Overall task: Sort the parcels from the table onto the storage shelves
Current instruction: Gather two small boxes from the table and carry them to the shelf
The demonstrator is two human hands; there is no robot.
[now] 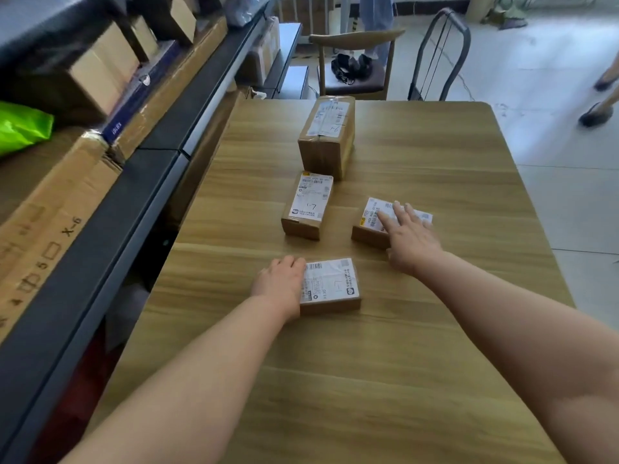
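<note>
Two bare forearms reach over the table [402,363] from the near edge. The left hand [281,279] is curled round the left side of the nearest parcel [330,286], gripping it as it lies flat on the wood. The right hand [412,236] rests with straight, spread fingers on the label of the right parcel [371,226], pressing on it rather than grasping it.

Both parcels are being taken at once, and I think that is where the trouble may come. A one-sided grip on a flat box can let it tip or slip out on the lift. The flat right hand has no hold yet, so it may only slide its box toward the table's right side. With two boxes in hand, each could also end up on the wrong shelf, since each label carries its own handwritten mark. The shelves [134,195] on the left look crowded, so a careless push there might knock the boxes [100,72] already stored.

By my count:
- Four parcels lie on the table: the two under the hands, a middle parcel [308,205] and a big parcel [328,135] just behind it.
- Two hands are at work.
- One chair [355,61] stands beyond the table.
- One green bag [20,125] sits on a shelf.
- The stored boxes are too many and too blurred to count.
</note>
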